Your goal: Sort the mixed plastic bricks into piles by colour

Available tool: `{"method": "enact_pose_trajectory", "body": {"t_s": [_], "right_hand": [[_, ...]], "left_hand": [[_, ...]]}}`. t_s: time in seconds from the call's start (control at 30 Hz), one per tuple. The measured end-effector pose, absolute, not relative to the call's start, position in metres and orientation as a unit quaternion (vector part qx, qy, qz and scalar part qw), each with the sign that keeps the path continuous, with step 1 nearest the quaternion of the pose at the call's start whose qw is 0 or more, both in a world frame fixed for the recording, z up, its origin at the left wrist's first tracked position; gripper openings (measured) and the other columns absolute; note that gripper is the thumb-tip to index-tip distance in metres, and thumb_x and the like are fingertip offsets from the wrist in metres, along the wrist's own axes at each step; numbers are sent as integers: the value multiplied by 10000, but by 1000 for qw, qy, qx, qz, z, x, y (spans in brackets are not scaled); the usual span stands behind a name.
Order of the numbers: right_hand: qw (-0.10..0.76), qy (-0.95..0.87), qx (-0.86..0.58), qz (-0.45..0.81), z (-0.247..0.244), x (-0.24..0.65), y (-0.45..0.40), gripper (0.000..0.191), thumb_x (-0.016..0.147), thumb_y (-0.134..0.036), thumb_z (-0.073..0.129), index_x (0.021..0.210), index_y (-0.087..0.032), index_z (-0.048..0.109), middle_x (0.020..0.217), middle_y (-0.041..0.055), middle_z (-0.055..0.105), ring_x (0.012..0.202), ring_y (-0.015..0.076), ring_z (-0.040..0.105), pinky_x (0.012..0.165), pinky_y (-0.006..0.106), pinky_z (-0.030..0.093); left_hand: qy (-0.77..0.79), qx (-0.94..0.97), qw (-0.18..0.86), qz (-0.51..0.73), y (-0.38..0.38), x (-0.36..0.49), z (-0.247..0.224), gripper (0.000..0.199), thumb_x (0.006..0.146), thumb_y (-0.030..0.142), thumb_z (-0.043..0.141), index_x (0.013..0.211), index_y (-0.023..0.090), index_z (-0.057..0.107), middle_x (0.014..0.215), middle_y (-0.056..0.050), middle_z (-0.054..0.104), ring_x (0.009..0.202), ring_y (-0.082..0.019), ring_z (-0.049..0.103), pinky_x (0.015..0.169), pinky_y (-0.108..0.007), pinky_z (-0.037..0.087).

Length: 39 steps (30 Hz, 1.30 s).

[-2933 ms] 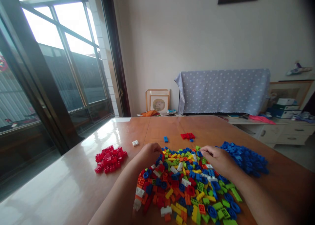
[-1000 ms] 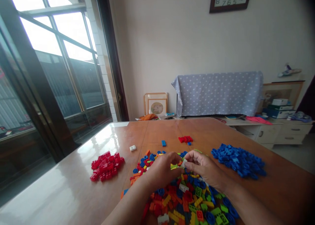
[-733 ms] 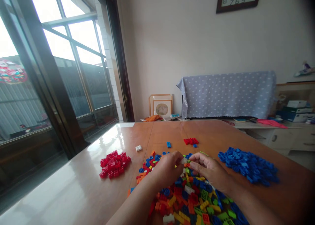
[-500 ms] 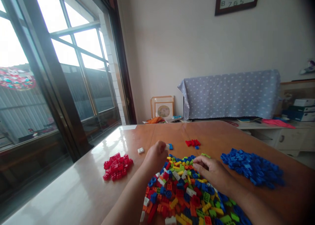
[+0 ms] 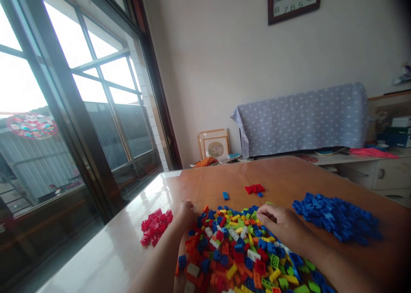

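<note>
A large heap of mixed bricks [image 5: 237,250] in red, blue, yellow, green, orange and white lies on the table at the lower middle. My left hand [image 5: 186,214] is curled just off the heap's upper left edge, between it and a pile of red bricks [image 5: 156,226]; what its fingers hold, if anything, is hidden. At the heap's upper right edge rests my right hand [image 5: 272,215], fingers bent and pressed together, with their tips at the bricks; anything between them is too small to tell. The pile of blue bricks [image 5: 335,218] sits to the right.
Beyond the heap on the brown table [image 5: 212,177] are a small blue brick [image 5: 225,196] and a little group of red bricks [image 5: 254,188] with a blue piece beside it. A low cabinet [image 5: 385,173] and a cloth-covered object [image 5: 302,119] stand behind the table.
My left hand has moved left and toward me, away from the small blue brick. The white bricks at the left are no longer visible. My right hand stays at the heap; the view has shifted slightly.
</note>
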State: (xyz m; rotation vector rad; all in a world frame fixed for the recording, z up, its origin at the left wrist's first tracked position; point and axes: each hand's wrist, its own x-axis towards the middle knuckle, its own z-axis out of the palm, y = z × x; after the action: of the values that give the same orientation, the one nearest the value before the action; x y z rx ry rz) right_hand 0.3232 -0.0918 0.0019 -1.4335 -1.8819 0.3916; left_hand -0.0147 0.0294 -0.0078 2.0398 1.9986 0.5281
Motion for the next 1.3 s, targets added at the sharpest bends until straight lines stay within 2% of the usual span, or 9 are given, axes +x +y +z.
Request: {"method": "enact_pose_trajectory", "body": {"t_s": [0.1,0.27,0.4,0.53,0.77,0.9,1.03,1.13,1.3], "right_hand": [[365,-731,-557,149,3,323,-92,262,925,-418,493,875,-248,685,751,-8,688,704,180,608,653,263,442],[379,-726,-556,140,1,325,-90,275,927,-413,487,882,-232,689,787,9,700,744,184,622,675,259,449],[388,-724,-556,128,-8,327,-83,278,922,-412,484,864,-238,693,783,11,695,743,187,618,675,264,451],[386,-725,-556,125,-13,328,-80,289,921,-424,477,869,-239,693,788,15,695,759,193,620,698,273,460],[396,-721,-551,141,-10,331,-81,327,925,-455,459,879,-232,693,786,26,697,735,192,619,691,284,466],[397,-720,-552,139,-11,333,-81,320,931,-455,460,893,-233,688,793,21,701,751,193,626,708,286,466],[389,-726,-552,134,-12,333,-80,301,937,-435,465,899,-237,689,803,15,707,761,191,632,710,281,461],[388,-725,-553,132,-13,332,-80,292,936,-427,470,895,-241,692,811,10,709,758,188,634,706,277,458],[385,-724,-555,139,-16,334,-79,294,939,-439,477,909,-243,694,806,5,711,761,188,639,704,276,457]], "left_hand": [[707,669,99,207,34,-18,-17,127,833,259,609,866,141,645,829,-60,654,780,-185,591,655,-254,395],[715,642,101,256,40,-21,-15,188,844,178,578,1022,150,632,1066,-128,675,939,-209,603,747,-265,422],[705,631,185,267,40,-14,-13,152,835,146,568,962,161,650,910,-78,708,832,-179,642,676,-232,444],[689,611,272,279,41,-4,-16,230,831,81,509,1011,132,643,778,-47,700,687,-142,656,596,-205,466],[677,608,285,302,41,-5,-10,328,844,142,538,1163,94,592,891,-84,697,694,-139,645,612,-215,477],[650,655,268,278,31,-5,-1,268,833,182,541,1077,121,636,955,-77,685,736,-135,616,634,-218,452],[584,727,287,219,12,-1,8,211,784,273,601,935,149,683,801,-20,658,693,-137,562,575,-218,401],[535,770,305,167,-4,1,13,215,727,244,619,909,164,700,755,5,641,657,-131,538,556,-221,384],[483,832,254,102,-19,1,15,240,677,207,644,893,203,750,950,-24,666,822,-176,597,695,-258,450]]}}
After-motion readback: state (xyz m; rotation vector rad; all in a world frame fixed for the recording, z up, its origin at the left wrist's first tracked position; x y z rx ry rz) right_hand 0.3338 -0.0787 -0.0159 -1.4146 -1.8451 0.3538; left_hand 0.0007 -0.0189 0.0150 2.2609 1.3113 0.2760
